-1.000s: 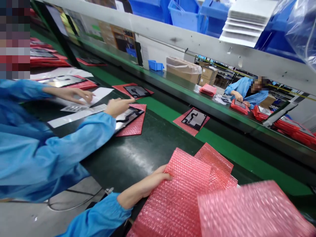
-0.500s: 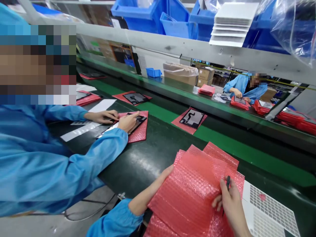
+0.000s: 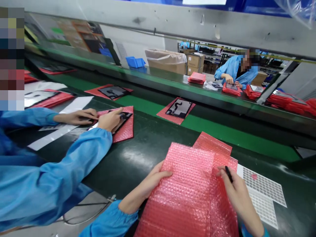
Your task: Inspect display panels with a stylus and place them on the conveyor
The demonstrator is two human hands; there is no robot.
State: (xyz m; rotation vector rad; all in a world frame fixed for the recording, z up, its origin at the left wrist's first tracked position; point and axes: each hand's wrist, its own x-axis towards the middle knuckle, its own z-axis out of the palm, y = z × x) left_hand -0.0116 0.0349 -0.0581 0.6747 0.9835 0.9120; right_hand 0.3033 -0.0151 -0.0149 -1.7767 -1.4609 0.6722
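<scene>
Red bubble-wrap bags (image 3: 185, 184) lie in a pile in front of me at the table's near edge. My left hand (image 3: 155, 177) grips the left edge of the upper bag, thumb on top and the other fingers hidden beneath. At the pile's right side my right hand (image 3: 233, 186) holds a thin black pen-like tool (image 3: 228, 174), its fingers curled close to the red bags. Just right of that hand lie white sheets (image 3: 264, 186) with grids of small grey squares, one bearing a reddish mark.
To the left, a co-worker's hands (image 3: 108, 120) work over a dark panel on a red bag (image 3: 125, 131). Panels on red bags (image 3: 176, 108) lie on the green belt (image 3: 143, 107). Across it, another person (image 3: 237, 72) handles red bags. A metal beam (image 3: 172, 19) crosses above.
The view has shifted, lowering the overhead beam's bins out of sight. My left thumb now lies over the upper bag, which sits straighter. My right hand still has the black tool.
</scene>
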